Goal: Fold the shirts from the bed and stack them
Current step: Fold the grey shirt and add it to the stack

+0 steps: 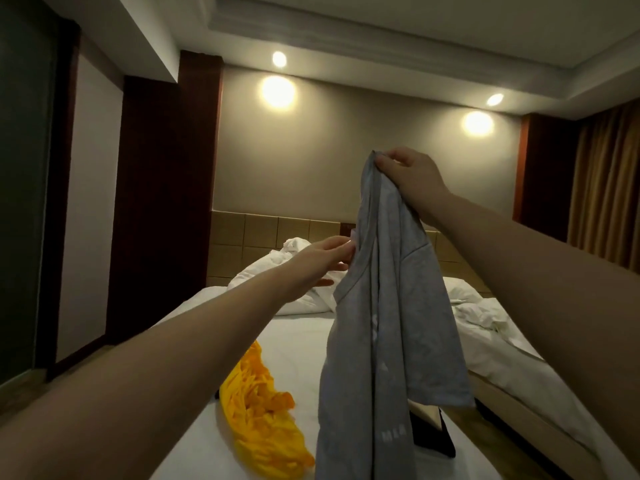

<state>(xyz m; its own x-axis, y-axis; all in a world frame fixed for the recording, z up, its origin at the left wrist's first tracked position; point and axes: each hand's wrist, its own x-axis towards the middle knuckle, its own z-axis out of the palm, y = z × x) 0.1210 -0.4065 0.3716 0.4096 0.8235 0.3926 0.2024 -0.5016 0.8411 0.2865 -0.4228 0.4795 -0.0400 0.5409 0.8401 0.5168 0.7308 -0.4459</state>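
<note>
A grey shirt (391, 323) hangs in the air above the white bed (301, 344). My right hand (407, 173) pinches its top edge and holds it high. My left hand (325, 259) reaches in from the left with fingers stretched out, its fingertips at the shirt's neckline edge; whether they grip the cloth is hidden. A crumpled yellow-orange shirt (263, 414) lies on the bed at the lower left of the grey one. A dark item (433, 433) lies on the bed behind the hanging shirt, partly hidden.
White pillows (277, 282) and a rumpled duvet (485, 317) lie toward the padded headboard (259, 233). The bed's right edge drops off near the curtain side (602, 188). Dark wooden panels (162, 188) and a door stand on the left.
</note>
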